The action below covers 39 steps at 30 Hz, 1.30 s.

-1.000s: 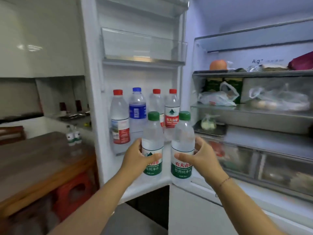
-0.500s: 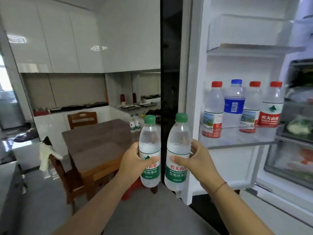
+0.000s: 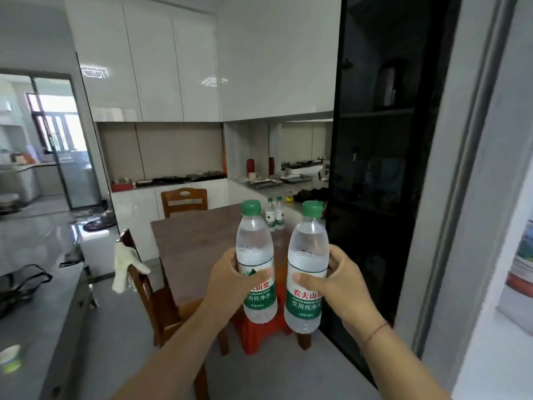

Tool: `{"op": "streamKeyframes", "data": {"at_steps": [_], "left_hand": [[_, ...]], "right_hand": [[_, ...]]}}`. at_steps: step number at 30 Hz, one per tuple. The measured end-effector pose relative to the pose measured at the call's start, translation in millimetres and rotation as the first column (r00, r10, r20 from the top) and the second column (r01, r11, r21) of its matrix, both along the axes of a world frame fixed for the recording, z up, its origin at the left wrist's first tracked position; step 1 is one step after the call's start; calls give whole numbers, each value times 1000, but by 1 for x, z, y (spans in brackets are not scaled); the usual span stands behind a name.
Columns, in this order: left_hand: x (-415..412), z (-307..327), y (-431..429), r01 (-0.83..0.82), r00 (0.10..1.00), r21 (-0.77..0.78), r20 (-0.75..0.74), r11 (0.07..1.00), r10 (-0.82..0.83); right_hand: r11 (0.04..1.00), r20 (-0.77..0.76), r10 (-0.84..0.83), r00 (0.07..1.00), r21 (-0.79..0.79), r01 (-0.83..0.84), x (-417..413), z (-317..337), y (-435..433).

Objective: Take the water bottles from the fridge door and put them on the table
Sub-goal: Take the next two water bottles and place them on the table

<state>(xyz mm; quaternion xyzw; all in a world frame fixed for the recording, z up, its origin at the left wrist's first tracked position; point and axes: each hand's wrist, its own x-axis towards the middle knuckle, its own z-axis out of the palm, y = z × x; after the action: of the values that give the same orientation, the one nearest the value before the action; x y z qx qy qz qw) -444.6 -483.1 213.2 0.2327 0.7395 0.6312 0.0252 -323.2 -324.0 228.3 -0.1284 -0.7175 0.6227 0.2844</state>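
My left hand (image 3: 230, 280) grips a clear water bottle (image 3: 255, 249) with a green cap and green label, held upright. My right hand (image 3: 336, 280) grips a second, matching water bottle (image 3: 307, 261) beside it, a small gap apart. Both bottles hang in the air in front of the brown wooden table (image 3: 196, 246). Two small green-capped bottles (image 3: 274, 212) stand at the table's far right corner. The fridge door's edge (image 3: 461, 197) fills the right side; its shelf is almost out of view.
A wooden chair (image 3: 153, 298) with a pale cloth (image 3: 124, 264) stands at the table's left side, another chair (image 3: 184, 199) at its far end. A red stool (image 3: 259, 332) sits under the table. A dark glass cabinet (image 3: 375, 168) stands right of the table. A grey counter (image 3: 37, 327) runs along the left.
The view has swung left, away from the fridge toward the table. Both hands have carried their bottles along, and the door shelf with the red-capped bottles has left the view.
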Motion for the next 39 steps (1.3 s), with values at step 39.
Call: {"op": "streamKeyframes", "data": {"at_steps": [39], "left_hand": [[-491, -70, 292, 134, 987, 3, 83, 991, -134]], "right_hand": [[968, 48, -228, 972, -97, 232, -482, -60, 277]]}}
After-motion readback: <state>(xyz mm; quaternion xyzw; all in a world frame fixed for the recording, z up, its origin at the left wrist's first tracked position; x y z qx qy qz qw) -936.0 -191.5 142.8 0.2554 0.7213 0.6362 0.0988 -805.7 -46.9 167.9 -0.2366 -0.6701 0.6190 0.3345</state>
